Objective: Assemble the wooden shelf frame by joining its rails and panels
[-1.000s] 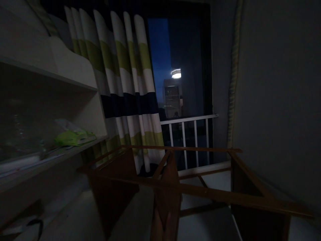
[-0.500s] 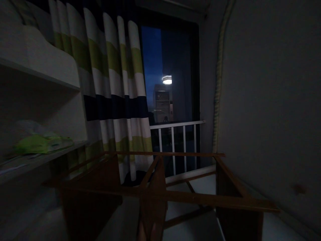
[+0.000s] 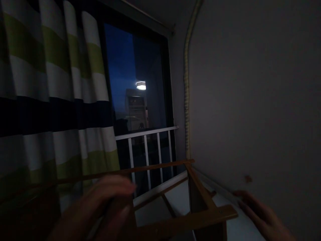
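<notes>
In a dim room a brown wooden frame of rails and panels stands in front of me. My left hand is low at the left, blurred, its fingers curved over the middle panel of the frame; whether it grips is unclear. My right hand is at the lower right, fingers stretched out and apart, just beyond the frame's right corner and close to the wall. It holds nothing.
A striped white, green and dark blue curtain hangs at the left. Behind the frame is a dark window with a white railing. A grey wall with a corrugated pipe closes the right side.
The view has swung right and closer to the window; the shelf at the left has left the view. Both hands have come up into view at the frame.
</notes>
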### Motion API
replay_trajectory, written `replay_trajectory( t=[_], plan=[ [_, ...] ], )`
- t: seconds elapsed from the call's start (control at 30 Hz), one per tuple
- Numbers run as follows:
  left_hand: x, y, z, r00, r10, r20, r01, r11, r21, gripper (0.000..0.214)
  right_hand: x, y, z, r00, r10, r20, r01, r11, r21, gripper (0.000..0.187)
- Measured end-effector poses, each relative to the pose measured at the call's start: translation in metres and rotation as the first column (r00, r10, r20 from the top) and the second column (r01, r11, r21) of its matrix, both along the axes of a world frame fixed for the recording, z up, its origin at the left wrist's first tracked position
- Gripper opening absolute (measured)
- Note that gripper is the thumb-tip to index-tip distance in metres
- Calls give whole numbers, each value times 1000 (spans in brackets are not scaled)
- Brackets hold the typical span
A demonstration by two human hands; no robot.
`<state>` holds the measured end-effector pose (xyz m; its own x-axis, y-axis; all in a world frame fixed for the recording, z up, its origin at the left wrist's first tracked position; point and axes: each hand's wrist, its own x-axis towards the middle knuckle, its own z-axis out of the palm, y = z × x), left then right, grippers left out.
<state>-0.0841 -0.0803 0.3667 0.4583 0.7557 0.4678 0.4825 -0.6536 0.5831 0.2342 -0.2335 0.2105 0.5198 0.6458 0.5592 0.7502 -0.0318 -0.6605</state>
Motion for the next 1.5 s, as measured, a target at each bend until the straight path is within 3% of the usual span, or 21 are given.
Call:
replay_trajectory(
  t=[0.07,0.13,0.17,0.27,0.4,0.53,0.67,0.8,1.0,1.23,1.4,1.5],
  plan=[
    [24,9,22,957,-239,-164,256,961,99,29,6,34,28,994,97,59,-93,994,-63,42],
    [64,27,31,841,-372,-394,450,884,125,34,8,71,51,978,143,149,-133,988,-79,44],
    [87,37,31,792,-370,-486,477,872,114,38,8,89,58,967,125,220,-112,991,-69,44],
    [150,67,19,721,-299,-625,418,907,49,53,9,128,69,923,125,364,-92,990,-107,39],
    [192,94,1,648,-359,-672,393,913,-109,62,7,149,70,874,108,475,-32,986,-165,33],
    [202,109,-11,623,-463,-630,427,877,-223,41,6,155,68,843,94,529,0,985,-174,27],
    [206,122,-21,622,-556,-551,472,828,-303,27,19,165,66,859,188,476,-154,982,-110,19],
    [204,131,-25,619,-624,-477,519,781,-348,24,35,172,69,822,316,474,-299,947,-113,17],
    [205,137,-29,614,-676,-407,551,737,-392,26,36,175,76,772,301,560,-264,953,-148,11],
    [206,137,-29,614,-700,-364,555,711,-432,27,30,172,78,767,285,574,-248,958,-144,7],
    [207,136,-30,623,-706,-338,547,702,-457,26,33,165,86,758,360,544,-317,932,-175,16],
    [208,135,-31,635,-697,-333,528,706,-472,25,37,162,98,768,411,492,-401,907,-132,22]
  ],
)
